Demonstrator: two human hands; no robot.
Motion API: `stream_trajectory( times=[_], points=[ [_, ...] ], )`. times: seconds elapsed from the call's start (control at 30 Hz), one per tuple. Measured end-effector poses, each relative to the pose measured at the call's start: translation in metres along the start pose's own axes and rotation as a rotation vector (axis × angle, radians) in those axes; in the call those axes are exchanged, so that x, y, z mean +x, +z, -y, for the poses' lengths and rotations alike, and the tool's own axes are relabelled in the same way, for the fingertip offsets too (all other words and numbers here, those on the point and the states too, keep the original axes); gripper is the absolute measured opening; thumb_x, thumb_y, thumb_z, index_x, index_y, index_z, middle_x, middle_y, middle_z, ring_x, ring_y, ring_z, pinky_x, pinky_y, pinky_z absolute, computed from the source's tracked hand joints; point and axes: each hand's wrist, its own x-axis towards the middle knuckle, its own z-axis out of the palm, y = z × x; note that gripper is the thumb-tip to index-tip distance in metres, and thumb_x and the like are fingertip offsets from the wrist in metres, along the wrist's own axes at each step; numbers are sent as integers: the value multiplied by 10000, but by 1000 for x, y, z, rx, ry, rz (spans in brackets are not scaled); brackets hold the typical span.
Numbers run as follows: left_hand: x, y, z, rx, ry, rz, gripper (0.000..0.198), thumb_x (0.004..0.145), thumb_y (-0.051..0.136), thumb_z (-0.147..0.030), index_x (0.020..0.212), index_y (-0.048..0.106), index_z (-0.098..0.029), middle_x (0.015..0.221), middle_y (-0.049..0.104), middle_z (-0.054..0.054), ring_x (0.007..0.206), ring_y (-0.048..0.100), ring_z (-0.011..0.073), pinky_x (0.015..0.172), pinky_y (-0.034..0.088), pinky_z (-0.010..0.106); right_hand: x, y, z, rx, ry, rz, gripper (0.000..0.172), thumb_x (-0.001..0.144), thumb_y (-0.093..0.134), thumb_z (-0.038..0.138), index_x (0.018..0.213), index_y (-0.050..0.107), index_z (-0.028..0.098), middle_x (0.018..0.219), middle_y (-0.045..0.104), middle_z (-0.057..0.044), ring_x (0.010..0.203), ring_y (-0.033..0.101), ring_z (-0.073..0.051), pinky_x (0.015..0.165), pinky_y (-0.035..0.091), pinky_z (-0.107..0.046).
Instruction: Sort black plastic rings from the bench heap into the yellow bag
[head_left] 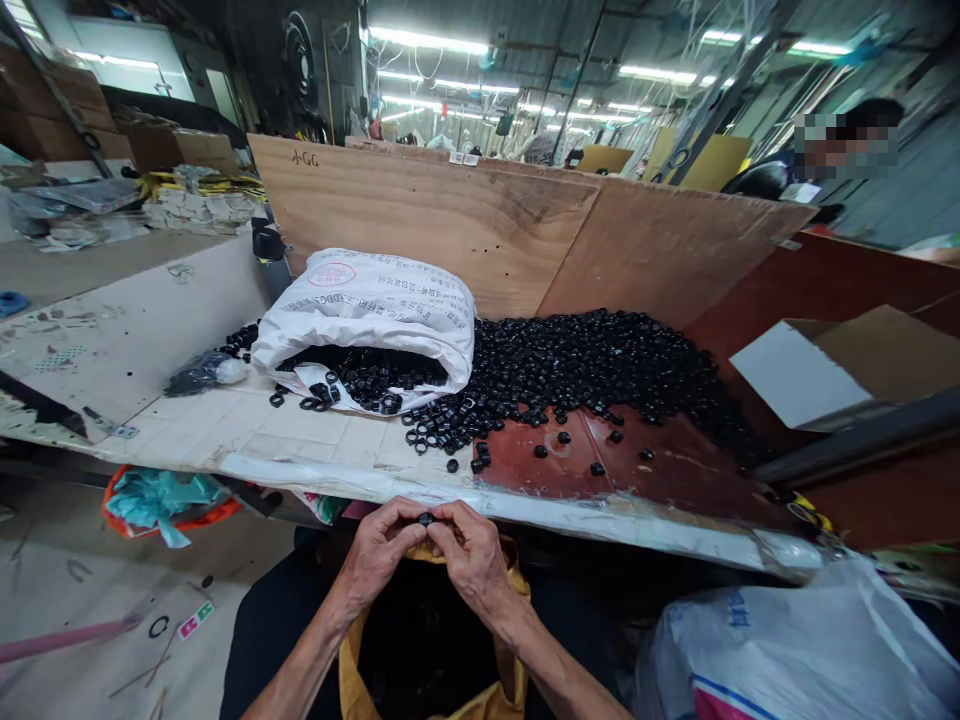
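My left hand (382, 548) and my right hand (474, 552) meet at the bench's front edge, thumbs and forefingers pinched on one small black cap-like part (426, 519). Below them, between my legs, a yellow sack (351, 650) gapes upward, its inside dark. On the bench a white woven sack (367, 300) lies on its side, its mouth towards me, with black rings (390, 402) spilling out. To its right spreads a large heap of small black parts (585, 355), a few lying loose near the front.
Wooden boards (427, 220) wall off the back of the bench. An open cardboard box (802, 375) sits at the right, and a full white bag (795, 640) stands below it. An orange-rimmed basket (120, 505) is under the bench at left. Another person (772, 180) is beyond the boards.
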Motion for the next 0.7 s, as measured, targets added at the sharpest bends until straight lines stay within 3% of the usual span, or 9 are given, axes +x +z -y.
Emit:
stream_trajectory(
  times=[0.13,0.2,0.27,0.3,0.4,0.47,0.6,0.7],
  points=[
    [-8,3,-6,183,128,9,148,945,613,-224,1055,708,-205,1029,715,63,977,675,197,893,526,312,-9,1,-2,198,306,2,189,870,582,355,908,643,180,551,597,29,501,583,-149,548,479,-250],
    [-6,-4,-14,268,161,145,149,954,587,-228,1047,700,-201,1009,713,64,948,676,191,868,527,306,-9,-5,-3,185,386,79,196,864,571,365,856,631,179,518,584,33,462,566,-148,518,470,-248],
    [6,-15,-22,359,127,286,108,935,615,-259,956,703,-198,937,706,45,876,673,179,803,528,284,0,-16,-3,-14,303,111,190,872,564,347,797,631,186,539,587,22,481,567,-150,527,462,-249],
    [16,-20,-25,421,97,290,99,911,649,-282,897,696,-197,895,697,33,833,667,175,767,525,275,8,-22,-3,-157,209,81,179,878,562,325,792,638,188,591,608,5,529,587,-159,557,468,-255],
    [57,-25,-23,688,37,-12,154,877,680,-338,916,671,-190,850,657,19,721,637,167,704,519,286,40,-33,-9,-537,-67,-118,189,877,552,218,1024,662,172,951,670,-92,809,657,-211,719,503,-295],
    [83,-19,-14,870,31,-139,181,873,677,-318,991,663,-181,926,664,44,780,655,191,777,528,323,60,-32,-15,-705,-89,-128,259,871,567,178,1118,641,168,1076,648,-124,845,659,-222,711,500,-299],
    [108,-2,7,1049,10,-178,176,867,672,-266,1026,658,-190,1049,674,77,942,674,234,835,527,339,78,-21,-29,-813,-84,-71,123,889,582,156,978,653,201,1004,653,-88,748,638,-195,652,476,-279],
    [107,-1,17,933,48,-198,140,855,649,-221,990,668,-188,960,686,54,849,674,206,814,533,332,78,-18,-35,-680,-196,-96,135,889,555,132,974,646,184,954,659,-87,841,640,-219,750,501,-303]
  ],
)
